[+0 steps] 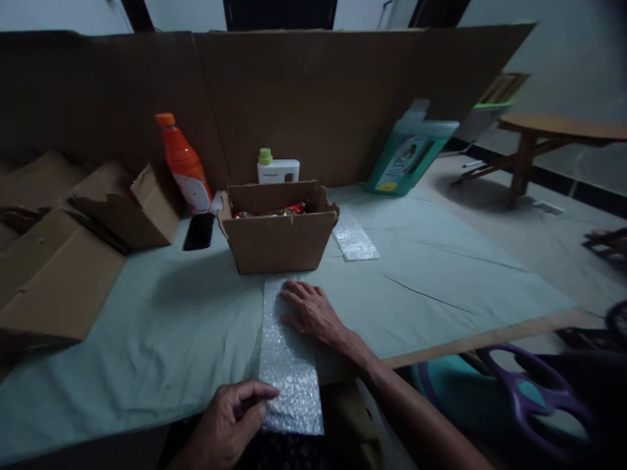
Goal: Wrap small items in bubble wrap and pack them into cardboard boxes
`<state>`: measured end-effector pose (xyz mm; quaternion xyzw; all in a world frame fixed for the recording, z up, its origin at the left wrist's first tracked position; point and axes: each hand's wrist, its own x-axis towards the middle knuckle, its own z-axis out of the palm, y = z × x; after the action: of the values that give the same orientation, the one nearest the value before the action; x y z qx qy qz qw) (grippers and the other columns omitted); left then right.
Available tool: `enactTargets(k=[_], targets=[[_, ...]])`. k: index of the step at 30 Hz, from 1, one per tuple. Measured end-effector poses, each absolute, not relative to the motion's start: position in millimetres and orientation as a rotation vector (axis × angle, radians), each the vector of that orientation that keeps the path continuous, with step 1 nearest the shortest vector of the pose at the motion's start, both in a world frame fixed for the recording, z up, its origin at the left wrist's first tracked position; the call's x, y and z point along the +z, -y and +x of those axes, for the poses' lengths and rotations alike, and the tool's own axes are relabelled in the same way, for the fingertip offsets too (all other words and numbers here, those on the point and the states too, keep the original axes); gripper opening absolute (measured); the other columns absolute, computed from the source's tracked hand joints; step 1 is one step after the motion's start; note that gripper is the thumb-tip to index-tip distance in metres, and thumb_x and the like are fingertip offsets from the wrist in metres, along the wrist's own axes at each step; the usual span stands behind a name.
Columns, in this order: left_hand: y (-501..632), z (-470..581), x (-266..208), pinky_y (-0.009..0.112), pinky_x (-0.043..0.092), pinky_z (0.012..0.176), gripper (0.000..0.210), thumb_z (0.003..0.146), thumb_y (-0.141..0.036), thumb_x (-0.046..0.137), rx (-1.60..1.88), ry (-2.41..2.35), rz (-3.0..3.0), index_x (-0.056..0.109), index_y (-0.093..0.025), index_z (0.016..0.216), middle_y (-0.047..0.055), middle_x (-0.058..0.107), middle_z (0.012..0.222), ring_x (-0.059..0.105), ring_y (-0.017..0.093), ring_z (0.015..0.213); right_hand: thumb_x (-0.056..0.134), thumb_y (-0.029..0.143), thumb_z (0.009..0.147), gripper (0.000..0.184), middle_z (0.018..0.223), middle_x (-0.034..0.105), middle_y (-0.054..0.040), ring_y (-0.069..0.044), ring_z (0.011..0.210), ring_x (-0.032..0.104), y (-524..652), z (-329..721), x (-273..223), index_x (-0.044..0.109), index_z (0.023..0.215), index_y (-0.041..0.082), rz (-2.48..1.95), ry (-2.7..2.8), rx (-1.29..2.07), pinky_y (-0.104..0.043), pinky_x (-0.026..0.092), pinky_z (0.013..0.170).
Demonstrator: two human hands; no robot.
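A strip of bubble wrap [289, 352] lies lengthwise on the cloth, its near end hanging past the table edge. My right hand [313, 313] rests flat on the strip's far part, palm down with fingers extended. At the near left edge, my left hand [232, 418] has its thumb and index finger closed on the bubble wrap, the other fingers curled under. Just beyond the strip stands an open cardboard box [281, 245]; red and shiny items [294, 209] show inside, mostly hidden by its front wall.
Behind the box are a white bottle [277, 171], an orange bottle [189, 166] and a green jug [409, 156] before a cardboard screen [304, 98]. A phone [199, 232] and several cardboard boxes [53, 281] sit left. Another bubble-wrap piece [355, 238] lies right; purple-handled scissors [533, 385] are lower right.
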<state>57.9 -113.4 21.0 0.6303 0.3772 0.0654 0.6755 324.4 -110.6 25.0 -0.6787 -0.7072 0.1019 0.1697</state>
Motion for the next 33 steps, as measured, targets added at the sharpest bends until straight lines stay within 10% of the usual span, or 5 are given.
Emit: enactTargets(k=[12, 16, 33], targets=[[107.9, 51.1, 22.6, 0.037, 0.05, 0.083, 0.059, 0.08, -0.057, 0.067, -0.05, -0.779, 1.248, 0.065, -0.017, 0.123, 0.007, 0.073, 0.092, 0.069, 0.022, 0.082, 0.061, 0.013, 0.083, 0.047, 0.142, 0.059, -0.0171, -0.036, 0.123, 0.057, 127.4, 492.3, 39.8, 0.063, 0.13, 0.016, -2.482, 1.677, -0.226, -0.048, 0.047, 0.094], [110.5, 52.9, 28.6, 0.035, 0.047, 0.085, 0.041, 0.081, -0.051, 0.065, -0.028, -0.874, 1.35, 0.073, -0.021, 0.108, 0.006, 0.071, 0.104, 0.064, 0.023, 0.091, 0.048, 0.012, 0.091, 0.027, 0.119, 0.072, -0.017, -0.033, 0.112, 0.061, 107.0, 509.6, 35.4, 0.073, 0.099, 0.016, -2.466, 1.672, -0.256, -0.046, 0.045, 0.089], [129.5, 63.8, 55.1, 0.027, 0.041, 0.072, 0.028, 0.076, -0.037, 0.06, -0.041, -0.696, 1.439, 0.075, -0.015, 0.087, 0.003, 0.067, 0.08, 0.057, 0.018, 0.077, 0.053, 0.016, 0.094, 0.011, 0.112, 0.074, -0.0093, -0.022, 0.094, 0.069, 190.8, 328.7, 83.4, 0.062, 0.089, 0.022, -1.701, 1.829, -0.364, -0.037, 0.05, 0.082]])
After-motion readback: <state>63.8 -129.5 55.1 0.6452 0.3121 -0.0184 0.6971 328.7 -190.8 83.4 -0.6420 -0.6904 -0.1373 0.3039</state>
